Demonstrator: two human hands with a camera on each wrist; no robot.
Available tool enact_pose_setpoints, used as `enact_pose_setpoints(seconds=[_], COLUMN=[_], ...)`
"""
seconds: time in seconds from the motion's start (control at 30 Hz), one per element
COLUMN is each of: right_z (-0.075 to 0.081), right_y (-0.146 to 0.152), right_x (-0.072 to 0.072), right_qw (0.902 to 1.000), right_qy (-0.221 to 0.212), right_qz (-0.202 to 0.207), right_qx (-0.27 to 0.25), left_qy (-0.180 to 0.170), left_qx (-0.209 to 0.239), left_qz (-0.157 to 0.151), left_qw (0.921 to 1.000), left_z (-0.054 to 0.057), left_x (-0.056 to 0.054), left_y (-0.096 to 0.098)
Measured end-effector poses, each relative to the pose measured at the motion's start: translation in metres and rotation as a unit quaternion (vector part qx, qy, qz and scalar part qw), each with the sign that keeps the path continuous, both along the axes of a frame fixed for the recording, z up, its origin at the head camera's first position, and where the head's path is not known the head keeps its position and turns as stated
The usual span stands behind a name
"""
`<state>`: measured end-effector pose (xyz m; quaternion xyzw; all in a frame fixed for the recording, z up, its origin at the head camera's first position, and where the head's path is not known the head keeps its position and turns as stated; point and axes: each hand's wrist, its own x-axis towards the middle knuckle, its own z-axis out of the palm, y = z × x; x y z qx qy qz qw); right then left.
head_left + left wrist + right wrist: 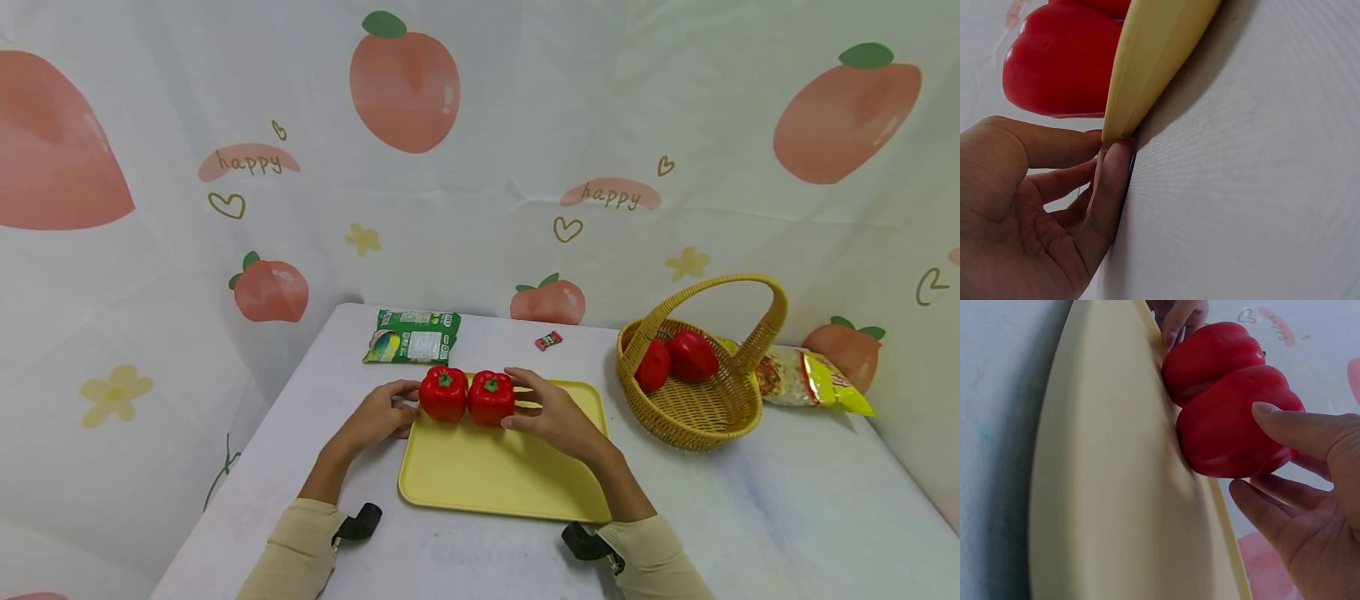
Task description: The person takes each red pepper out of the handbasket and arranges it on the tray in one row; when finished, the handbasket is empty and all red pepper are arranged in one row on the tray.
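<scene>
Two red bell peppers stand side by side, stems up, along the far left part of a yellow tray (510, 475). My left hand (382, 412) is at the tray's left edge, beside the left bell pepper (443, 404); in the left wrist view its thumb and a finger pinch the tray rim (1141, 69). My right hand (555, 421) holds the right bell pepper (491, 407) from its right side. In the right wrist view the thumb (1291, 428) lies against that pepper, other fingers are spread below it, and part of the grip is hidden behind it.
Right of the tray stands a wicker basket (701, 437) with a tall handle and red peppers (692, 357) inside. A yellow-ended bag (813, 379) lies behind it. Toward the back are a green packet (412, 337) and a small red wrapped piece (548, 341).
</scene>
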<state>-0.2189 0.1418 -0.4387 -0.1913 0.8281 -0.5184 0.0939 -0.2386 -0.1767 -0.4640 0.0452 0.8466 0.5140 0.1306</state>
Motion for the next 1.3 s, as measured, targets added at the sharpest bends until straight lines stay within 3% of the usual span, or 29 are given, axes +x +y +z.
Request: enact_pose_setpoints(seconds=[0.43,0.77,1.07,1.3], right_z=[0.004,0.019,0.034,0.046], right_y=[0.013,0.038,0.087,0.131], right_x=[-0.002,0.003,0.021,0.029], right_qw=[0.9998,0.9930,0.9708,0.9408], right_qy=[0.011,0.105,0.221,0.300], right_qz=[-0.019,-0.054,-0.087,-0.130], right_qx=[0.003,0.001,0.035,0.089], left_qy=[-0.004,-0.005,-0.002,-0.003], left_qx=[0.003,0.001,-0.002,0.000], left_qz=[0.004,0.003,0.000,0.000], left_qw=[1.0000,1.0000,1.0000,1.0000], left_z=[0.001,0.001,0.001,0.001], left_x=[0.001,0.001,-0.001,0.000], left_y=[0.000,0.000,0.000,0.000])
